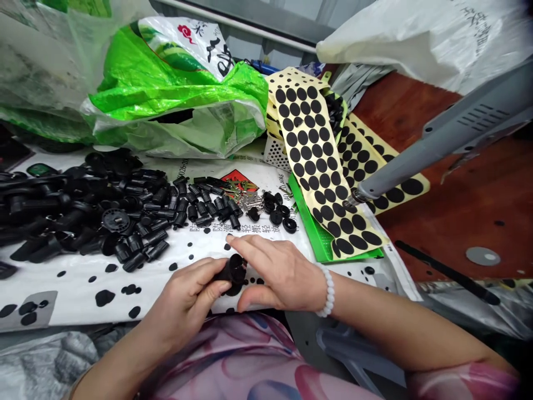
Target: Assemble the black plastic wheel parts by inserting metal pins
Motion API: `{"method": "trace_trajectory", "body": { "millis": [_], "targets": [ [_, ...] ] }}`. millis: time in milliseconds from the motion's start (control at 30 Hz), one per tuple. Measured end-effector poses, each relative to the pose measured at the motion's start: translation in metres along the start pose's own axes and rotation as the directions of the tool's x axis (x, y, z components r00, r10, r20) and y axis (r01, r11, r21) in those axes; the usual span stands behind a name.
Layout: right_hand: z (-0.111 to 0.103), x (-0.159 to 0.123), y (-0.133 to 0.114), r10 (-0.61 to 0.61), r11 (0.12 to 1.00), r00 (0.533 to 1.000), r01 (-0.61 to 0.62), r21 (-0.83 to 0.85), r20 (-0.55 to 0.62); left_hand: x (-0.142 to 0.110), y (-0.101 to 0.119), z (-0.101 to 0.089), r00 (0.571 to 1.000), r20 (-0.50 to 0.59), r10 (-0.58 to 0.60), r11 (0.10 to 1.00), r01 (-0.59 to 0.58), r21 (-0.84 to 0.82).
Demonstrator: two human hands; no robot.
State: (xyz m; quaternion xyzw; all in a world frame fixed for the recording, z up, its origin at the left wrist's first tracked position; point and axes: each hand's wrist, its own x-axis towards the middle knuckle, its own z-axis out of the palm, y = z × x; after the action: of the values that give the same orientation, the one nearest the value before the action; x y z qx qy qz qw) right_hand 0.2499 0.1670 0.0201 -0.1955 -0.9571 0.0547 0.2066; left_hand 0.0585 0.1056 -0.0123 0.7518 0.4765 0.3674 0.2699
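My left hand (187, 297) grips a small black plastic part (234, 270) between thumb and fingers, close to my body at the table's near edge. My right hand (277, 272) lies over the same part, with its fingers curled against it and the index finger stretched out to the left. A white bead bracelet (328, 293) circles my right wrist. Just beyond my hands lie several black caps (280, 214) and short black tubes (202, 208).
A big heap of black plastic parts (75, 208) covers the left of the white sheet (75, 297). Yellow sheets of round black stickers (320, 166) lean over a green tray (316, 236). A grey power tool (453, 136) hangs at right. Green and white bags (175, 89) stand behind.
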Motion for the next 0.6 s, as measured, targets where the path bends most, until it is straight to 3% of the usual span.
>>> {"method": "trace_trajectory", "body": {
  "millis": [100,200,300,333,400,500,567,600],
  "targets": [
    [0.004,0.0,-0.003,0.027,0.999,0.999,-0.029,0.032,0.034,-0.001,-0.005,0.005,0.997,-0.039,0.065,0.992,-0.06,0.109],
    [0.012,0.003,-0.006,0.285,0.949,0.955,-0.292,0.117,0.077,-0.003,-0.013,0.014,0.973,-0.153,0.175,0.949,-0.125,0.289],
    [0.012,0.007,-0.007,0.406,0.896,0.898,-0.428,0.117,0.172,-0.004,-0.016,0.016,0.963,-0.191,0.19,0.942,-0.124,0.312],
    [0.009,0.008,-0.007,0.392,0.906,0.903,-0.411,0.095,0.175,-0.004,-0.014,0.014,0.969,-0.19,0.161,0.955,-0.104,0.278],
    [0.004,0.008,-0.004,0.25,0.965,0.957,-0.259,0.043,0.143,-0.002,-0.008,0.005,0.988,-0.14,0.06,0.987,-0.038,0.155],
    [-0.001,0.003,-0.002,-0.067,0.998,0.99,0.068,-0.006,0.125,0.0,0.003,-0.007,0.993,0.103,-0.054,0.993,0.064,-0.097],
    [0.001,-0.002,-0.003,-0.106,0.994,0.985,0.107,-0.002,0.136,-0.002,0.007,-0.009,0.984,0.173,-0.033,0.99,0.056,-0.127],
    [0.004,-0.004,-0.004,-0.063,0.998,0.988,0.061,0.018,0.138,-0.004,0.007,-0.006,0.992,0.128,-0.004,0.997,0.013,-0.07]
  ]
}}
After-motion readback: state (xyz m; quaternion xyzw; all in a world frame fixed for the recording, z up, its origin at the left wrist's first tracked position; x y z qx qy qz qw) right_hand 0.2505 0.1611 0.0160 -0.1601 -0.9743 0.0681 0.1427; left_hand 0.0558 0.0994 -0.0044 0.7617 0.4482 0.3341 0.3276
